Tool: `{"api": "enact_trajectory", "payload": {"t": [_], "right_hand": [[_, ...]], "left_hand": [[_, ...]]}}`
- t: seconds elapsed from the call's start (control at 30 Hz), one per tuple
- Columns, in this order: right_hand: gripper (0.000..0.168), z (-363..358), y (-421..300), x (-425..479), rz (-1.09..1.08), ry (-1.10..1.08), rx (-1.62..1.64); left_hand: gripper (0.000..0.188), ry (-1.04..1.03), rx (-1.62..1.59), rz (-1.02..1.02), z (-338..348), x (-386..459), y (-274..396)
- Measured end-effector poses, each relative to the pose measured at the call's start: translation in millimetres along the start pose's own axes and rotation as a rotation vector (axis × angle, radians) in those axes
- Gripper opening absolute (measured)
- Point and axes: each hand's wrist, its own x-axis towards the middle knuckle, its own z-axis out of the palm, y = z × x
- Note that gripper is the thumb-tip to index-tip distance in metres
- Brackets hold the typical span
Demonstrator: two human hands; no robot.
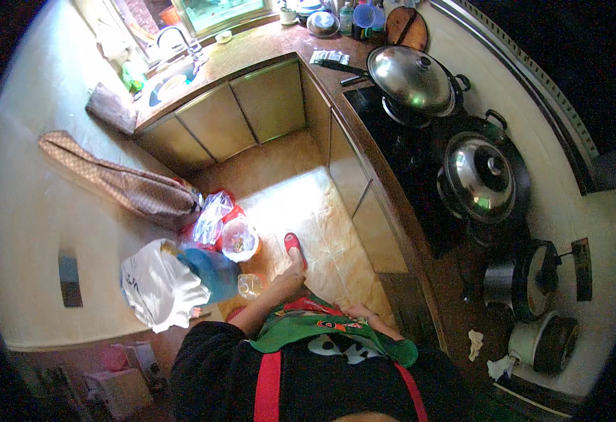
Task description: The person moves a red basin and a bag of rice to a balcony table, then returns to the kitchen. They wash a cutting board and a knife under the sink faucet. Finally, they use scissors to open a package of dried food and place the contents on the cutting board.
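Observation:
My left hand [288, 280] is in front of my body, above the tiled floor [334, 253], near a red slipper [291, 240] on my foot. Its fingers are hard to make out. At the right edge of the green apron [286, 329], my right hand [358, 311] hangs low, partly hidden by the apron; whether it holds anything does not show. Left of my left hand stand a clear plastic container [251, 286], a white-lined bin [240, 240] and a blue container [210, 271] beside a white plastic bag [160, 285].
A counter bends around the floor, with a sink [173, 87] at the far left. On the right are a lidded pan [413, 79], a lidded wok [479, 176] and pots [537, 279]. A patterned cloth [123, 184] hangs on the left wall.

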Motion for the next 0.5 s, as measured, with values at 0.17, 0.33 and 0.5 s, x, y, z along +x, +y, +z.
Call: {"api": "enact_trajectory", "payload": {"t": [0.17,0.33,0.5], "right_hand": [[0.031,-74.3,-80.3,65.1,-0.014,0.115,-0.015],[0.015,-168.8,-253.8,132.2,-0.013,0.155,0.121],[0.029,-230.0,-410.8,219.2,-0.086,0.349,0.237]], "left_hand": [[0.039,-0.121,-0.011,0.013,-58.1,82.5,-54.1],[0.029,0.264,0.047,0.121,-176.9,118.6,-111.9],[0.026,0.417,0.047,0.039,-272.8,155.7,-172.1]]}}
